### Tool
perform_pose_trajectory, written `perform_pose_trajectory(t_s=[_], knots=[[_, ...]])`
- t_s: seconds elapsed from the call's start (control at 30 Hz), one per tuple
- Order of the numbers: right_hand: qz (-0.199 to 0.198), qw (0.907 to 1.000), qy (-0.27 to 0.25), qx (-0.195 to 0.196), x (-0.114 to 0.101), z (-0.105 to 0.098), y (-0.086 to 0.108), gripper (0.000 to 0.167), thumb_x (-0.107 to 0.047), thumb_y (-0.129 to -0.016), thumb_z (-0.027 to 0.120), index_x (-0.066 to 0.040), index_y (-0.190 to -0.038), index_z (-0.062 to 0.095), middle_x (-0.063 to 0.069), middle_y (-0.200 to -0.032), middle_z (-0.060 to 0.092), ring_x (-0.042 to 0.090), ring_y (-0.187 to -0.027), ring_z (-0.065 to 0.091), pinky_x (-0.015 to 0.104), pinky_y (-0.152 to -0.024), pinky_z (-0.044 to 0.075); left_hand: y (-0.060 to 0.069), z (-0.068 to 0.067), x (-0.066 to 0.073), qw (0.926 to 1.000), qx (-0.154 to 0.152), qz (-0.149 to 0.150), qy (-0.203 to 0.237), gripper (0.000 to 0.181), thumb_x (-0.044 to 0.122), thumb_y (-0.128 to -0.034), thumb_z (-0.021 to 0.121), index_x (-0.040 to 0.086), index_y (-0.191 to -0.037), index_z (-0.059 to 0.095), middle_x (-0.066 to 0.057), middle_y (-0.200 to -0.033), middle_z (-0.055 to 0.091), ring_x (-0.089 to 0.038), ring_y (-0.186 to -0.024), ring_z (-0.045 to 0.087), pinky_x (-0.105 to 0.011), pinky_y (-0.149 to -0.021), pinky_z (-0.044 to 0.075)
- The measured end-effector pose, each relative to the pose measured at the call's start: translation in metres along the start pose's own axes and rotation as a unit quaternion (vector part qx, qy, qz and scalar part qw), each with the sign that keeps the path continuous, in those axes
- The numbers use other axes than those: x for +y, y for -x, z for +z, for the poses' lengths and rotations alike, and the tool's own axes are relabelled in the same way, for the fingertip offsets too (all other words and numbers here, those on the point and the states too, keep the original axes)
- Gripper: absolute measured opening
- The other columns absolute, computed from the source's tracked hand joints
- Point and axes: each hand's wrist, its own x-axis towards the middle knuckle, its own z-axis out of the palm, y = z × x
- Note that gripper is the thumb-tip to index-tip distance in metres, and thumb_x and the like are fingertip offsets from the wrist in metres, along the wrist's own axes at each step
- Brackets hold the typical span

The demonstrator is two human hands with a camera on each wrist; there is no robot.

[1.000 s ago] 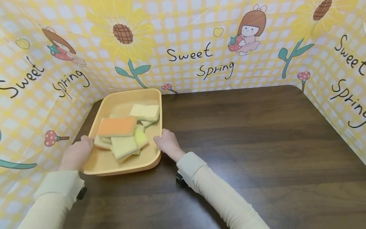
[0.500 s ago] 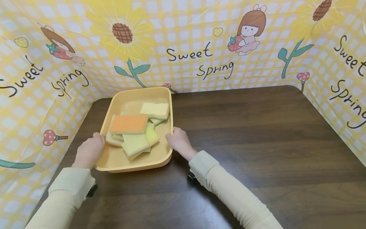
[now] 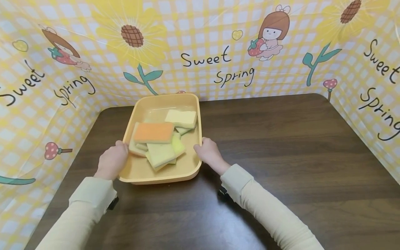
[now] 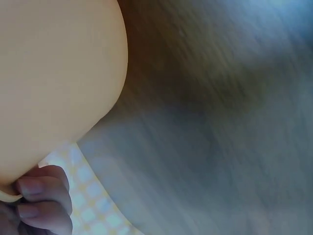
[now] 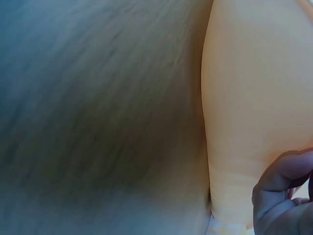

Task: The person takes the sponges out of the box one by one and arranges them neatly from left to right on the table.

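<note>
Both hands hold a yellow plastic tray (image 3: 162, 176) by its opposite side rims. My left hand (image 3: 111, 160) grips the left rim; in the left wrist view its curled fingers (image 4: 46, 186) are under the edge. On the right rim my right hand (image 3: 211, 154) has its thumb over the edge, and the right wrist view shows bent fingers (image 5: 283, 186) against the tray wall. Inside the tray lies a loose pile of several sponges: an orange-topped sponge (image 3: 154, 132) on top, a pale yellow sponge (image 3: 160, 154) in front, and a cream sponge (image 3: 181, 118) at the back right.
A dark wood-grain table (image 3: 281, 156) lies under the tray and stretches off to the right. Yellow checked cloth (image 3: 203, 31) with flowers and lettering stands along the back and both sides, close behind the tray's far edge.
The tray has moved to the right across the table, with the sponges in it. Both hands have travelled along with it, keeping their hold on the rims.
</note>
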Motion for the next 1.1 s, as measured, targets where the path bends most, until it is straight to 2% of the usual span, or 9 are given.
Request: perform_pose_trajectory(t_s=[0.17, 0.4, 0.57, 0.67, 0.83, 0.97, 1.1], knots=[[-0.004, 1.0, 0.001, 0.007, 0.007, -0.009, 0.002, 0.019, -0.017, -0.087, 0.048, -0.001, -0.093, 0.057, 0.004, -0.065, 0.05, 0.011, -0.043, 0.046, 0.021, -0.042, 0.039, -0.001, 0.001, 0.012, 1.0, 0.002, -0.002, 0.003, 0.037, 0.018, -0.1035, 0.02, -0.009, -0.087, 0.04, -0.031, -0.067, 0.055, -0.04, -0.056, 0.058, -0.051, -0.047, 0.045], [0.002, 0.9998, 0.01, 0.016, 0.017, -0.024, 0.005, 0.023, -0.017, -0.087, 0.048, 0.0, -0.098, 0.059, 0.005, -0.071, 0.052, 0.013, -0.053, 0.049, 0.021, -0.047, 0.04, -0.003, 0.005, 0.03, 0.9998, 0.015, 0.013, -0.009, 0.036, 0.015, -0.1035, 0.023, -0.011, -0.087, 0.041, -0.031, -0.068, 0.055, -0.041, -0.056, 0.059, -0.05, -0.045, 0.046], [0.016, 0.9996, 0.019, 0.014, 0.024, -0.034, 0.008, 0.025, -0.018, -0.087, 0.048, -0.001, -0.102, 0.059, 0.005, -0.071, 0.052, 0.013, -0.049, 0.048, 0.021, -0.046, 0.04, -0.004, 0.007, 0.043, 0.9999, -0.006, -0.007, 0.007, 0.036, 0.018, -0.1033, 0.023, -0.01, -0.09, 0.041, -0.031, -0.07, 0.057, -0.038, -0.058, 0.059, -0.049, -0.048, 0.047], [0.023, 0.9996, 0.013, 0.009, 0.028, -0.039, 0.009, 0.028, -0.018, -0.088, 0.047, -0.001, -0.106, 0.059, 0.004, -0.069, 0.051, 0.012, -0.048, 0.047, 0.022, -0.045, 0.04, -0.004, 0.009, 0.049, 0.9998, -0.007, -0.016, 0.014, 0.035, 0.019, -0.103, 0.023, -0.009, -0.091, 0.041, -0.032, -0.073, 0.058, -0.04, -0.061, 0.061, -0.05, -0.05, 0.047], [0.034, 0.9994, 0.0, 0.002, 0.033, -0.047, 0.012, 0.03, -0.018, -0.088, 0.045, -0.001, -0.109, 0.058, 0.003, -0.065, 0.049, 0.012, -0.045, 0.045, 0.022, -0.044, 0.038, -0.004, 0.013, 0.058, 0.9995, 0.014, -0.017, 0.021, 0.035, 0.02, -0.103, 0.024, -0.008, -0.091, 0.042, -0.033, -0.074, 0.059, -0.044, -0.063, 0.062, -0.052, -0.05, 0.047], [0.034, 0.9994, 0.0, 0.002, 0.036, -0.053, 0.013, 0.027, -0.018, -0.087, 0.045, -0.001, -0.104, 0.057, 0.002, -0.062, 0.048, 0.011, -0.044, 0.043, 0.022, -0.043, 0.037, -0.002, 0.016, 0.065, 0.9986, 0.033, -0.026, 0.033, 0.035, 0.021, -0.1027, 0.025, -0.008, -0.092, 0.042, -0.034, -0.076, 0.06, -0.045, -0.065, 0.062, -0.053, -0.051, 0.047], [0.026, 0.9996, 0.004, 0.012, 0.038, -0.059, 0.016, 0.025, -0.017, -0.086, 0.045, 0.0, -0.099, 0.058, 0.003, -0.067, 0.049, 0.012, -0.05, 0.046, 0.022, -0.047, 0.039, -0.002, 0.019, 0.071, 0.9981, 0.042, -0.029, 0.034, 0.035, 0.021, -0.1029, 0.026, -0.008, -0.092, 0.042, -0.034, -0.074, 0.06, -0.046, -0.064, 0.063, -0.053, -0.051, 0.048]])
